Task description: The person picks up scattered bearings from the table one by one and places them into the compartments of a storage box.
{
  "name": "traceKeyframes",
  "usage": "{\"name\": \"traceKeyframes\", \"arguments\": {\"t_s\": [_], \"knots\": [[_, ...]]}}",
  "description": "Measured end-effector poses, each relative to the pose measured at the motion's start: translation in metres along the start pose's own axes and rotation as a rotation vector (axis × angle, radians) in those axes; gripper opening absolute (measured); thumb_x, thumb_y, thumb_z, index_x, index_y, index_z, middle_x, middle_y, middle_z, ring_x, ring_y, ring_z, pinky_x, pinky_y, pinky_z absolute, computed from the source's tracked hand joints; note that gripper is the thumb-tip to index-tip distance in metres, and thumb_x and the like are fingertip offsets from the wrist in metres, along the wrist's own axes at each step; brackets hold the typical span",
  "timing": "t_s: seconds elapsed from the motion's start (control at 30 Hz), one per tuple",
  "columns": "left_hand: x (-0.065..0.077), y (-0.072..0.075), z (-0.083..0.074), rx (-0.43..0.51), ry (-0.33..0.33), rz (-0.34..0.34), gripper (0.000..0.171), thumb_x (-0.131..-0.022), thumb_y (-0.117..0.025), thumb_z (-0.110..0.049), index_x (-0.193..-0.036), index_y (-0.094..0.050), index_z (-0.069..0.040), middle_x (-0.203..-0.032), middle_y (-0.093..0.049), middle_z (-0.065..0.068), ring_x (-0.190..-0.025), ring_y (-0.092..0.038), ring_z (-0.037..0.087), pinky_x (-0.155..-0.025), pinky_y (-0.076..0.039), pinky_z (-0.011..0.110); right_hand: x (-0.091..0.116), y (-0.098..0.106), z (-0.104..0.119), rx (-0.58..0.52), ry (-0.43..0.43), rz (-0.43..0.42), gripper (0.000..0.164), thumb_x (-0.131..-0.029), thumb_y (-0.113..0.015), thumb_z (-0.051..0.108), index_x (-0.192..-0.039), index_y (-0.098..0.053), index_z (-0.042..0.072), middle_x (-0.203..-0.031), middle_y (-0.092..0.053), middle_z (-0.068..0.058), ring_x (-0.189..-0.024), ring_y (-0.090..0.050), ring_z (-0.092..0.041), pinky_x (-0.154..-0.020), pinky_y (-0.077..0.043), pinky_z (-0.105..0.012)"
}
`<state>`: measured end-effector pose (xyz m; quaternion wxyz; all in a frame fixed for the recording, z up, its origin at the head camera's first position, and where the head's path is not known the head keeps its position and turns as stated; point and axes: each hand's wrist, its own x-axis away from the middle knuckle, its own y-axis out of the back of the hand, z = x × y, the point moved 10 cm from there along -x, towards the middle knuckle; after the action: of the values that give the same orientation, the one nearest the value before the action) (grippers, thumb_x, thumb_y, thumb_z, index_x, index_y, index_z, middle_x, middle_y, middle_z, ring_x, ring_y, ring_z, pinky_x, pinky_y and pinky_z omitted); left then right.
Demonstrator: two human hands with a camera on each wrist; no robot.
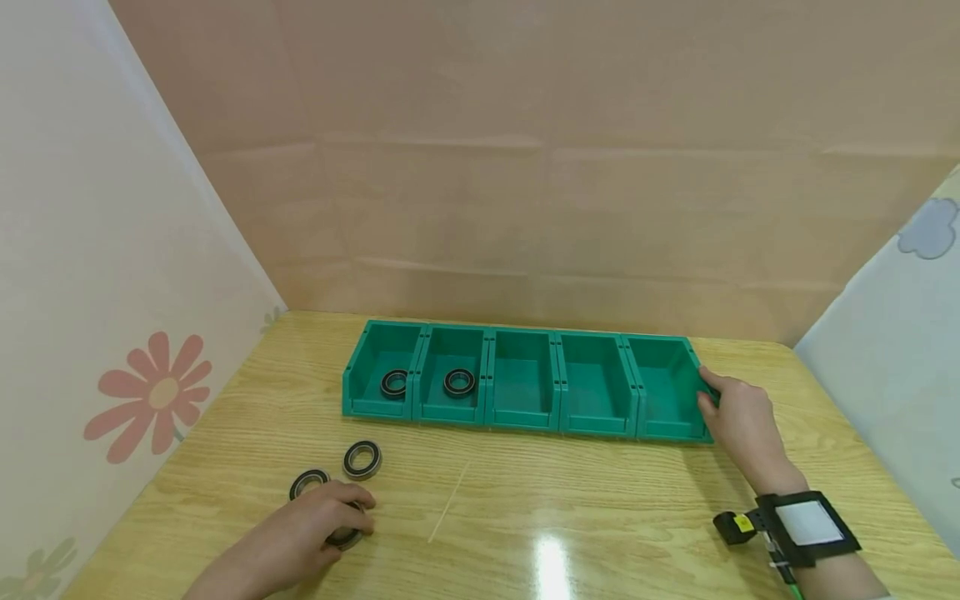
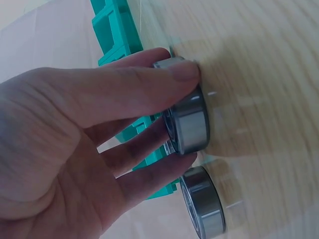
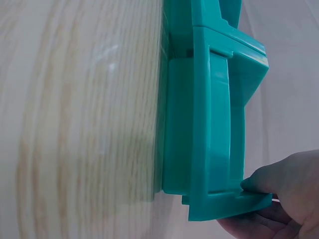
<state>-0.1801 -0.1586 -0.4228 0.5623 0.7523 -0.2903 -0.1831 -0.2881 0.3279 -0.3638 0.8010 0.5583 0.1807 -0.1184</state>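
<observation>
My left hand (image 1: 318, 521) pinches a ball bearing (image 2: 192, 122) between thumb and fingers, low over the table at the front left. In the left wrist view a second bearing (image 2: 203, 201) stands just beyond the fingertips. On the wood lie two loose bearings, one (image 1: 362, 460) behind the hand and another (image 1: 308, 481) partly covered by it. At the right end of a row of green bins (image 1: 525, 419), my right hand (image 1: 742, 417) grips the side wall of the last bin (image 3: 219, 124), thumb inside and fingers outside.
The leftmost bin holds one bearing (image 1: 393, 383), and the second bin holds another bearing (image 1: 459, 382). Behind the bins rises a brown covered wall (image 1: 525, 208). Patterned side panels (image 1: 150, 250) flank the wooden table (image 1: 600, 500).
</observation>
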Motion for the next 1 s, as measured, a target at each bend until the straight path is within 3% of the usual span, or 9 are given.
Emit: {"name": "traceKeyframes", "arguments": {"t_s": [0.27,0.53,0.67,0.8,0.87,1.0], "knots": [[-0.004,-0.001,0.000,0.006,-0.007,0.027,0.042,-0.070,-0.086,-0.008,-0.104,-0.077,-0.031,-0.113,-0.065,-0.010,-0.101,-0.062,0.014,-0.086,-0.056,0.038,0.000,0.000,-0.001,-0.003,0.010,-0.018,0.038,-0.091,-0.061,-0.001,-0.124,-0.058,-0.018,-0.073,-0.063,-0.032,-0.043,-0.036,-0.014,-0.039,-0.026,-0.025],[-0.005,0.002,-0.002,0.023,-0.034,0.015,0.039,-0.069,-0.088,-0.010,-0.101,-0.077,-0.030,-0.108,-0.063,-0.014,-0.096,-0.059,0.008,-0.082,-0.055,0.032,0.001,0.000,-0.001,0.002,0.027,-0.033,0.038,-0.090,-0.062,0.000,-0.124,-0.058,-0.017,-0.057,-0.056,-0.016,-0.042,-0.034,-0.014,-0.039,-0.025,-0.024],[-0.008,0.004,-0.003,0.036,-0.033,0.023,0.039,-0.069,-0.087,-0.008,-0.099,-0.077,-0.030,-0.107,-0.061,-0.016,-0.095,-0.057,0.005,-0.082,-0.055,0.030,0.001,0.001,0.001,-0.001,0.030,-0.034,0.038,-0.090,-0.062,-0.001,-0.124,-0.058,-0.018,-0.067,-0.062,-0.027,-0.042,-0.035,-0.014,-0.039,-0.025,-0.024],[-0.011,0.010,-0.009,0.029,-0.065,-0.004,0.039,-0.068,-0.087,-0.005,-0.097,-0.076,-0.029,-0.106,-0.061,-0.015,-0.095,-0.056,0.005,-0.082,-0.055,0.029,0.001,0.002,0.003,-0.004,0.036,-0.035,0.038,-0.090,-0.061,-0.001,-0.123,-0.058,-0.018,-0.077,-0.064,-0.034,-0.042,-0.036,-0.013,-0.039,-0.025,-0.024],[-0.013,0.014,-0.014,0.013,-0.097,-0.023,0.040,-0.068,-0.087,-0.003,-0.097,-0.076,-0.028,-0.106,-0.062,-0.013,-0.095,-0.057,0.006,-0.082,-0.055,0.030,0.001,0.002,0.003,0.002,0.037,-0.036,0.038,-0.090,-0.062,-0.001,-0.123,-0.058,-0.018,-0.070,-0.062,-0.030,-0.042,-0.036,-0.013,-0.039,-0.025,-0.024],[-0.020,0.018,-0.023,0.016,-0.139,-0.012,0.042,-0.068,-0.086,-0.001,-0.100,-0.077,-0.025,-0.106,-0.063,-0.013,-0.097,-0.059,0.007,-0.081,-0.056,0.027,0.001,0.001,0.002,0.014,0.037,-0.040,0.038,-0.089,-0.062,-0.001,-0.123,-0.059,-0.018,-0.074,-0.064,-0.031,-0.043,-0.038,-0.013,-0.039,-0.025,-0.024]]}}
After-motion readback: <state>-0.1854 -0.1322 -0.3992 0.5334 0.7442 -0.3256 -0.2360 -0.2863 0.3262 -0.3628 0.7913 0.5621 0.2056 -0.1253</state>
